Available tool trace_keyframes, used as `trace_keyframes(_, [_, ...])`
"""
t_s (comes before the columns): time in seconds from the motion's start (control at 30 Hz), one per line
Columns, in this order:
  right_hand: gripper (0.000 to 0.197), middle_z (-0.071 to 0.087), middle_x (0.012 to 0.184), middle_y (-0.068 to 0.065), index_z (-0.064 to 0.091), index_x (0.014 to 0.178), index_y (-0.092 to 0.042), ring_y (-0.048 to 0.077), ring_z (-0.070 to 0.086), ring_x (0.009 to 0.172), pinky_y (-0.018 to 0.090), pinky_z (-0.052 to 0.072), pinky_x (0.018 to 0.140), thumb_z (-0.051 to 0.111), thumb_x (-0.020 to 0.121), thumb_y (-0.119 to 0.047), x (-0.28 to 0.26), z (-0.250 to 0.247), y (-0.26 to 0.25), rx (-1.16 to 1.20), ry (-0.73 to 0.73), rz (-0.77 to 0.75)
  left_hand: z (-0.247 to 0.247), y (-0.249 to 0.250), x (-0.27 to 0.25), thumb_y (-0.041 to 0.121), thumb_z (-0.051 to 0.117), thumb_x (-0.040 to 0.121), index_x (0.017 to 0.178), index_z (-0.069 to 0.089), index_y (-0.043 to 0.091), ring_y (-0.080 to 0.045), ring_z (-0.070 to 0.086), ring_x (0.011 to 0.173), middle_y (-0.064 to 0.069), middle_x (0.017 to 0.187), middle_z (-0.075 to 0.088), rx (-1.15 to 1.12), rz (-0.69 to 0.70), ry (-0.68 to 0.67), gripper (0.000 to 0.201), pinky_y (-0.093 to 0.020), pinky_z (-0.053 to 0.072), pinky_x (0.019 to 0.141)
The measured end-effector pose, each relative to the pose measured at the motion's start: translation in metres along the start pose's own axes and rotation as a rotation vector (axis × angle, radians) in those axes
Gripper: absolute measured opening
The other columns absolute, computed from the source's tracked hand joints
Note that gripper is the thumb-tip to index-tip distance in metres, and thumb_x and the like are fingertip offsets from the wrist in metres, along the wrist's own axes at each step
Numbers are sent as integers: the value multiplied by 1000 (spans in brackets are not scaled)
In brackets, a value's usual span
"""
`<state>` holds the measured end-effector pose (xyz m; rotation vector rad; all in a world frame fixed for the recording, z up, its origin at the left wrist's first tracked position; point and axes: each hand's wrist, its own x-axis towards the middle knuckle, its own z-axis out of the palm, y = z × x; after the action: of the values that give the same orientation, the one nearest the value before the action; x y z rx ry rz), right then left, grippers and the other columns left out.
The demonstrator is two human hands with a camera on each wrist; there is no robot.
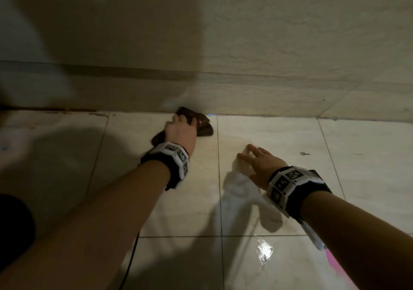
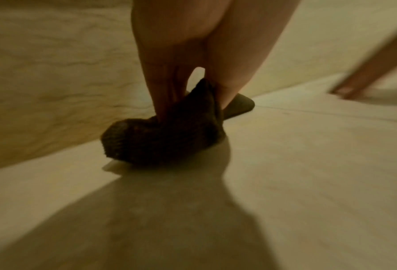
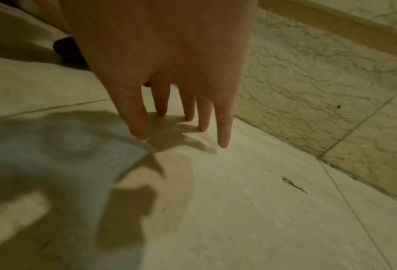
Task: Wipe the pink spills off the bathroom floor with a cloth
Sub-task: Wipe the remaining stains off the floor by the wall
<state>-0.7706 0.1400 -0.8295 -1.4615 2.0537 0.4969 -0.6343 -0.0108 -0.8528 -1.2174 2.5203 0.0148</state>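
A: One cloth [image 1: 202, 125], dark brown and bunched up, sits on the floor [image 1: 279, 133] right at the foot of the wall [image 1: 268, 44], and the left hand [image 1: 182, 131] has it pinched between thumb and curled fingers

B: How would you expect it to handle?

A: Soft and limp, I'd judge. In the left wrist view it folds into a peak between the fingers [image 2: 162, 91] and slumps into a rounded lump on the tile. It looks light, with a knitted or terry surface, so it should drag easily over glossy tile. The floor shines as if wet, so I'd guess it slides more than it scrubs unless pressed down

B: Where to take hold?

A: Over the top of the bunch, as now, though a flatter palm on it would spread more fabric onto the floor

B: And the arms?

A: The left arm reaches far forward, wrist bent down to the cloth. The right hand [image 1: 260, 163] is lower and nearer, fingers [image 3: 224, 131] straight and spread, holding nothing, tips at or just above the tile; I cannot tell if they touch

B: Any pink left?

A: A pink patch [image 1: 335, 265] shows near the lower right edge, partly behind the right forearm, well apart from the cloth
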Motion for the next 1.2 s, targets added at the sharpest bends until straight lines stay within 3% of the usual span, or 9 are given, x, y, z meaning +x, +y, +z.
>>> trace_keyframes(0.2, [57, 29, 147, 0, 36, 142, -28, 23, 37, 131, 34, 39, 103, 55, 90, -12, 0, -9, 9, 21, 1, 30, 14, 65, -77, 17, 33, 99, 150, 12, 17, -36, 30, 124, -20, 138, 26, 106, 333, -46, 55, -38, 40, 88])
trace_keyframes(0.33, [64, 19, 154, 0, 27, 147, -27, 26, 38, 133, 33, 37, 105, 53, 90, -10, -3, -7, 13, 17, -63, 40, 18, 70, -119, 18, 34, 100, 148, 24, 24, -32, 30, 123, -14, 137, 28, 0, 501, -145, 49, -34, 36, 79])
trace_keyframes(0.47, [61, 24, 151, 1, 30, 146, -27, 27, 40, 131, 33, 38, 102, 50, 91, -9, -10, -1, 11, 34, -46, 5, -1, 16, -92, 26, 38, 99, 139, 44, 31, -21, 46, 117, -1, 133, 45, -449, 158, -57, 40, -21, 34, 81])
trace_keyframes(0.53, [61, 25, 149, 2, 30, 146, -27, 27, 41, 130, 34, 39, 102, 49, 92, -9, -15, 3, 9, 24, -59, -10, -9, -25, -71, 22, 43, 96, 140, 41, 36, -24, 47, 119, -2, 136, 45, -394, 49, 46, 46, -30, 41, 93])
trace_keyframes(0.67, [60, 25, 149, 3, 31, 145, -28, 28, 43, 128, 34, 40, 101, 50, 92, -9, -20, 7, 7, 22, -52, -6, 17, -92, -54, 21, 38, 97, 140, 44, 27, -32, 48, 114, -10, 132, 46, -297, -142, 49, 44, -37, 42, 90])
trace_keyframes(0.77, [57, 28, 147, 4, 37, 142, -29, 27, 46, 125, 32, 41, 98, 50, 91, -8, -23, 10, 6, 57, -32, -18, 55, -99, -62, 5, 37, 96, 149, 25, 27, -37, 27, 134, -16, 150, 25, -245, -118, -50, 58, -46, 31, 108])
trace_keyframes(0.9, [56, 33, 143, 2, 40, 140, -28, 27, 48, 122, 33, 42, 97, 53, 89, -8, -27, 13, 2, 72, -29, -33, 60, -83, -76, 6, 34, 97, 151, -2, 27, -39, 11, 141, -17, 155, 5, -67, -89, -118, 68, -49, 30, 110])
trace_keyframes(1.1, [54, 40, 144, 2, 42, 139, -26, 26, 46, 126, 35, 41, 103, 51, 90, -7, -35, 14, 3, 73, -30, -48, 57, -14, -144, 4, 26, 99, 151, -8, 24, -38, 14, 141, -19, 156, 1, 67, 75, -214, 65, -45, 33, 108])
trace_keyframes(1.2, [57, 38, 146, 1, 38, 142, -24, 24, 43, 129, 35, 39, 105, 52, 89, -8, -37, 19, 4, 62, -34, -44, 50, 9, -175, 2, 31, 99, 152, 5, 28, -32, 12, 144, -13, 158, 4, -62, 283, -351, 64, -38, 21, 116])
